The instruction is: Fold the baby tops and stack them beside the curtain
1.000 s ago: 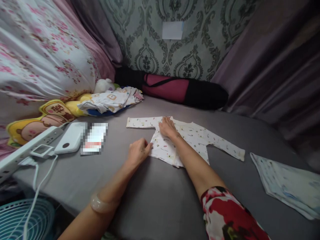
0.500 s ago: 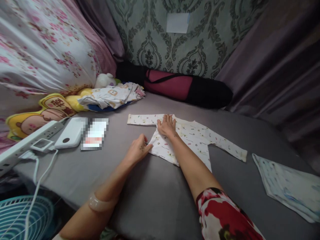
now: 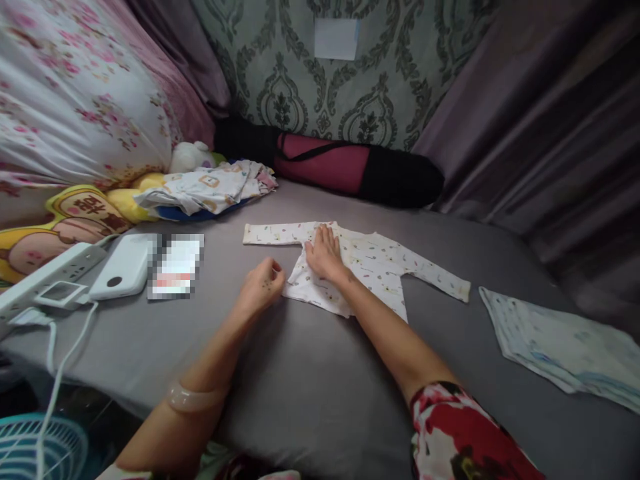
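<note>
A small white baby shirt (image 3: 380, 260) with a tiny print lies spread on the grey sheet (image 3: 300, 387), both long sleeves stretched out sideways. My right hand (image 3: 324, 253) rests flat on its left half near the collar, fingers stretched out. My left hand (image 3: 261, 285) hovers just left of the shirt's lower left edge with its fingers curled in; I see nothing between them. A pale bangle sits on my left wrist. My right arm lies across the shirt's hem.
A folded pale blue cloth (image 3: 555, 340) lies at the right. A pile of small clothes (image 3: 205, 190) and a yellow plush cushion (image 3: 65, 220) sit at the back left. A white power bank (image 3: 120, 273), a power strip (image 3: 45, 280) and a red-black bag (image 3: 350, 170) are nearby.
My left hand has come off the shirt's lower left edge and drawn back a little, fingers curled. My right hand stays flat on the shirt. The camera shifted slightly.
</note>
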{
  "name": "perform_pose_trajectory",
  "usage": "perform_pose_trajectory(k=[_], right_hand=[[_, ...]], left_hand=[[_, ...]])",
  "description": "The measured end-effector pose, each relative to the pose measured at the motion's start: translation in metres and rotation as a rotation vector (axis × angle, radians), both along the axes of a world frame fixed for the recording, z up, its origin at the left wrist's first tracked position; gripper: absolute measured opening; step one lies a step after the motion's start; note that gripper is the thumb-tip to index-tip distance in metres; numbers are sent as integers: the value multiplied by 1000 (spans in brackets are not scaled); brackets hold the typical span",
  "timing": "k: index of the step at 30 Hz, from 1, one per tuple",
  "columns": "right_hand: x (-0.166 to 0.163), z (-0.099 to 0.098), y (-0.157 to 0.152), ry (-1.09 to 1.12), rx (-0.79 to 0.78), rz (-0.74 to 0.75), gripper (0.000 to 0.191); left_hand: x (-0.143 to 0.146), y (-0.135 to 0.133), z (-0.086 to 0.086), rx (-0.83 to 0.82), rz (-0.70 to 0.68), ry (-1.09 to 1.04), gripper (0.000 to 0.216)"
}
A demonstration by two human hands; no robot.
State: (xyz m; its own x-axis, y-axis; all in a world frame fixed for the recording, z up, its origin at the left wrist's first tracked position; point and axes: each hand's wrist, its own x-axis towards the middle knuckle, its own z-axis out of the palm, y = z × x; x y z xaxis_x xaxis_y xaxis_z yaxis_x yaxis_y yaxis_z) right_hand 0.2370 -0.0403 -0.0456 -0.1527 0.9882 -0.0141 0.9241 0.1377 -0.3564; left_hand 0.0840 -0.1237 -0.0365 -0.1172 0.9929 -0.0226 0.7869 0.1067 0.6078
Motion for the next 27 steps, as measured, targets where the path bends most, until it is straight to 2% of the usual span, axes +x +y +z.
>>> perform_pose_trajectory(k=[3, 7, 9, 12, 14, 17, 21, 24, 27], right_hand=[[-8, -5, -38, -25, 6, 53, 72], [-18, -16, -61, -25, 29, 72, 71], [-17, -15, -61, -6, 19, 84, 69], [-3, -4, -62, 64, -23, 140, 66], [17, 7, -70, 88, -6, 156, 65], [58, 17, -88, 23, 36, 100, 64], [108, 10, -108, -109, 10, 9, 64], [124, -2, -115, -164, 4, -3, 63], [126, -9, -117, -161, 2, -7, 63]], left_hand=[[0, 4, -4, 83, 73, -32, 15], [3, 8, -13, 215, 16, -5, 19], [6, 8, -18, 274, -58, 45, 21], [9, 8, -22, 336, -183, 94, 24], [12, 8, -19, 387, -279, 116, 27], [18, 11, -12, 439, -481, 152, 35], [39, 13, -12, 378, -671, 284, 49], [57, 11, -22, 252, -707, 392, 60], [66, 10, -30, 142, -702, 431, 66]])
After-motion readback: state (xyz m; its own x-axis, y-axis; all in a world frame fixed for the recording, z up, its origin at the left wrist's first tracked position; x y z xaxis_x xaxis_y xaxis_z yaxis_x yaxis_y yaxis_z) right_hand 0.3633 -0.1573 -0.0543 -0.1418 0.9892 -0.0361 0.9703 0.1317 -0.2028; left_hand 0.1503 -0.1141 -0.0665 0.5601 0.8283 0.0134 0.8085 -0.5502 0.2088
